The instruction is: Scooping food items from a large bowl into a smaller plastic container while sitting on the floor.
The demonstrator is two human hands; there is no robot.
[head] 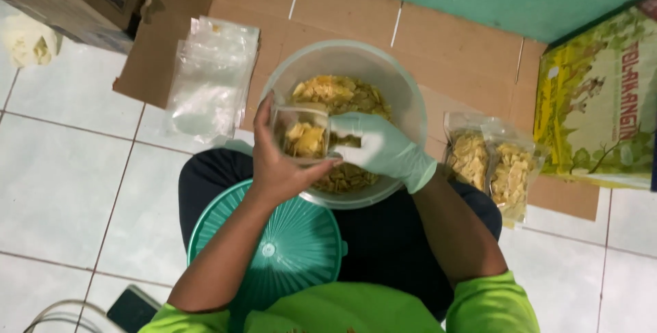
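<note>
The left hand [277,162] is bare and holds a small clear bag [301,134] upright, with the thumb on one side and the fingers curled around the other side, so the hand is closed on the bag. The bag is open at the top and has yellow chips [306,140] inside it. The right hand [383,149] wears a pale green glove and its fingertips are at the mouth of the bag, close together; if they pinch some chips there, I cannot tell, because the bag hides them. Both hands are over a big clear plastic bowl [404,86], which is full of the same yellow chips and stands on the floor in front of the person's knees. A round green lid [294,244] lies on the person's lap, under the left forearm. To the right of the bowl, two filled bags [493,165] of chips lean side by side, touching each other. To the left of the bowl there is a pile of empty clear bags [209,80] on a flat piece of brown cardboard [452,52]. A yellow and green box [602,100] stands at the right edge, and a dark phone [133,309] lies on the white tiles at the bottom left.
</note>
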